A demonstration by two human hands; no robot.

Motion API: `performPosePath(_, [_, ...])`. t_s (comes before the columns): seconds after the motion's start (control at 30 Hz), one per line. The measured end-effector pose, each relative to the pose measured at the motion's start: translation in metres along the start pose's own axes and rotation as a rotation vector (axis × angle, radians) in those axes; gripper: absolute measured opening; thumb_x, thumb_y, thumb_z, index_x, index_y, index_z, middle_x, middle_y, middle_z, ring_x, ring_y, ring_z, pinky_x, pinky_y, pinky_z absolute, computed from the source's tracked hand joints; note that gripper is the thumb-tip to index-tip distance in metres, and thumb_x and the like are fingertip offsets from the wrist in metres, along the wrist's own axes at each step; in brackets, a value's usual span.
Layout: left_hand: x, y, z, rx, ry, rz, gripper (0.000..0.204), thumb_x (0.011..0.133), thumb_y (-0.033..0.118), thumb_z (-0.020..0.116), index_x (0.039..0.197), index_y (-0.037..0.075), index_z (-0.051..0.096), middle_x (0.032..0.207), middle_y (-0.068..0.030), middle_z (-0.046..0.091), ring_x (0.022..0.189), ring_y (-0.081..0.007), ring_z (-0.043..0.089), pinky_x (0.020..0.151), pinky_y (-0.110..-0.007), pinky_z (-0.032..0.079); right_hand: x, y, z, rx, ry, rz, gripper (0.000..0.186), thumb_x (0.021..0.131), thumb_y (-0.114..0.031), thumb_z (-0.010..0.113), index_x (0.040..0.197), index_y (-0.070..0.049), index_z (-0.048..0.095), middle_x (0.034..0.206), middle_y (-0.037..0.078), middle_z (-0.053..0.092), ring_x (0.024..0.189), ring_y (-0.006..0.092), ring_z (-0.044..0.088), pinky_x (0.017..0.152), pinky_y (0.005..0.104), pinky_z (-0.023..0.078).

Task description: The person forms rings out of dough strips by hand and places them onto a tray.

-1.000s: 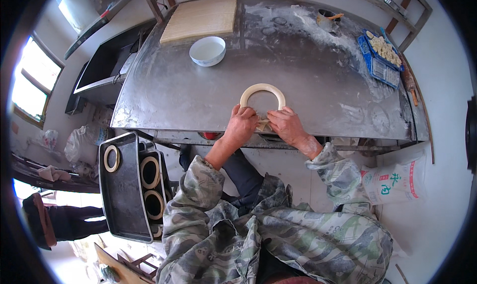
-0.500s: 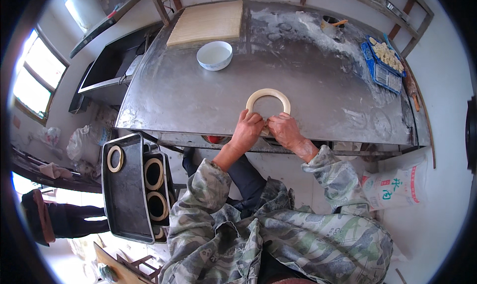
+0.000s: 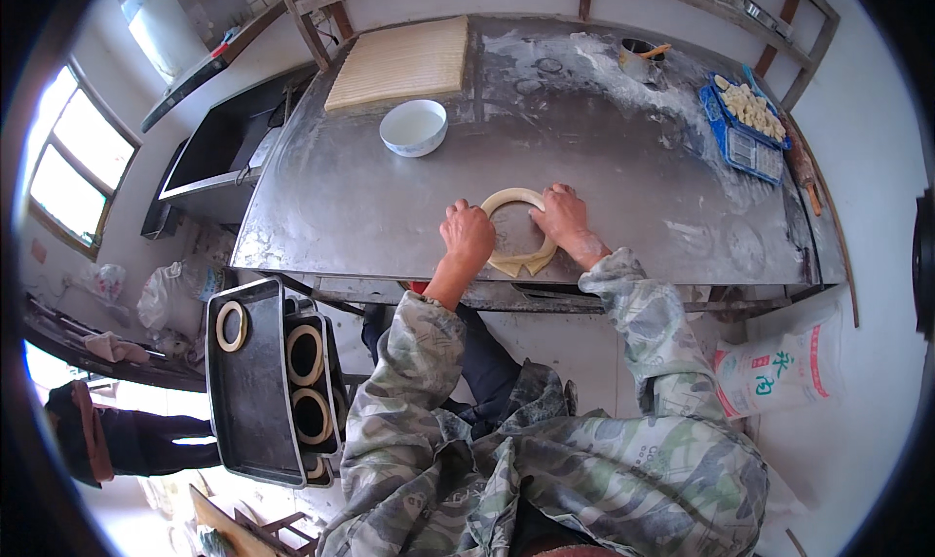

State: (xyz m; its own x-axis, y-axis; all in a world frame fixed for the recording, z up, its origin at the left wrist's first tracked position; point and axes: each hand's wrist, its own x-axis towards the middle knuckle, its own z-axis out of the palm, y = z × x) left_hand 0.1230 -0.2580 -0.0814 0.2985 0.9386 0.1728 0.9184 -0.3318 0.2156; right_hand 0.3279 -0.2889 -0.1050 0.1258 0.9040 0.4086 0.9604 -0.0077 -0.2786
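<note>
A pale dough ring (image 3: 517, 195) lies on the metal table (image 3: 633, 197) near its front edge, with a flattened, flared part at its front. My left hand (image 3: 467, 231) grips the ring's left side with fingers curled. My right hand (image 3: 566, 221) holds the ring's right side, thumb and fingers closed around it. A white bowl of clear liquid (image 3: 413, 127) stands behind, to the left of the ring.
Stacked black trays with dough rings (image 3: 243, 401) stand at lower left. A ridged dough sheet (image 3: 394, 62), a metal cup (image 3: 635, 62), blue packets with small dough pieces (image 3: 750, 160) and a rolling pin (image 3: 806, 175) are on the table. A sack (image 3: 796, 367) stands at lower right.
My hands have moved from the ring's front up to its two sides and farther apart, uncovering the flattened front part.
</note>
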Motion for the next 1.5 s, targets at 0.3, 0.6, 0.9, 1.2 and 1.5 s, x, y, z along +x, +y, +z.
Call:
performPosePath(0.3, [0.002, -0.008, -0.050, -0.818, 0.261, 0.027, 0.029, 0.076, 0.008, 0.071, 0.104, 0.000, 0.069, 0.093, -0.0175, 0.071, 0.085, -0.0336, 0.070, 0.081, -0.042, 0.055, 0.018, -0.019, -0.062, 0.493, 0.190, 0.095, 0.024, 0.086, -0.016, 0.068, 0.106, -0.003, 0.072, 0.104, 0.016, 0.071, 0.089, 0.0362, 0.069, 0.073, 0.0447, 0.055])
performPosePath(0.6, [-0.042, -0.066, -0.021, -0.348, 0.147, 0.641, 0.025, 0.078, 0.002, 0.065, 0.102, 0.006, 0.071, 0.117, -0.0110, 0.066, 0.120, -0.0320, 0.060, 0.098, -0.045, 0.051, -0.076, 0.003, -0.077, 0.315, -0.068, -0.403, 0.025, 0.089, -0.008, 0.066, 0.113, 0.001, 0.066, 0.116, 0.015, 0.069, 0.099, 0.0359, 0.068, 0.083, 0.0412, 0.057])
performPosePath(0.9, [0.032, -0.040, -0.010, -0.385, -0.035, 0.177, 0.027, 0.082, 0.016, 0.070, 0.108, 0.010, 0.075, 0.115, -0.0158, 0.069, 0.103, -0.0362, 0.067, 0.089, -0.046, 0.055, 0.011, -0.030, -0.024, 0.348, 0.015, -0.084, 0.028, 0.089, -0.016, 0.065, 0.110, 0.001, 0.067, 0.116, 0.019, 0.067, 0.104, 0.0389, 0.065, 0.088, 0.0465, 0.054])
performPosePath(1.2, [0.042, -0.028, 0.023, -0.460, -0.064, 0.083, 0.024, 0.078, 0.019, 0.072, 0.101, 0.012, 0.075, 0.104, -0.0160, 0.070, 0.096, -0.0356, 0.068, 0.083, -0.046, 0.055, 0.012, -0.037, 0.029, 0.431, 0.057, -0.097, 0.028, 0.081, -0.005, 0.066, 0.108, -0.004, 0.072, 0.102, 0.017, 0.069, 0.092, 0.0393, 0.067, 0.080, 0.0473, 0.054])
performPosePath(1.5, [0.044, -0.027, 0.030, -0.486, 0.016, 0.103, 0.021, 0.077, 0.022, 0.077, 0.093, 0.009, 0.079, 0.093, -0.0152, 0.073, 0.085, -0.0326, 0.070, 0.077, -0.042, 0.056, 0.009, -0.049, 0.021, 0.545, 0.075, -0.048, 0.030, 0.079, 0.002, 0.066, 0.108, -0.004, 0.073, 0.101, 0.015, 0.071, 0.089, 0.0356, 0.069, 0.078, 0.0401, 0.055])
